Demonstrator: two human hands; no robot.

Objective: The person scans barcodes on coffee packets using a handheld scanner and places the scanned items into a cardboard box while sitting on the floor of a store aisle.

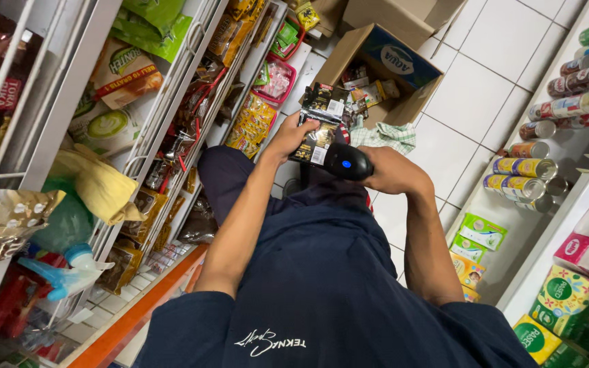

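Near the centre of the frame, the left hand (293, 136) is pinching a strip of dark sachets (320, 123), fingers closed around its lower left edge while the strip is standing up out of the grip. The strip's long axis is running from lower centre toward upper centre, tilted slightly to the right, with 2 white label patches facing the camera. Just to the right, the right hand (391, 170) is wrapped tightly around the grip of a black handheld scanner (346, 162), whose head, with a small blue light on it, is pointing left toward the lower part of the strip. Scanner head and strip are sitting just beside each other, possibly touching; the frame is not settling which. So the strip is lying to the left of and slightly above the right hand, and the left hand is the one carrying it.

Above both hands, in the upper centre, an open cardboard box (376, 68) is resting on the white tiled floor (472, 88), holding more small packets, and a checked cloth (386, 135) is lying against its lower edge. Along the left of the frame, white wire shelves (165, 129) are holding hanging sachets and bagged goods, with a yellow cloth (100, 184) and a spray bottle (69, 269) at the lower left. Along the right edge, a shelf of cans (547, 136) is lying on its sides, with coloured cartons (560, 300) below it.
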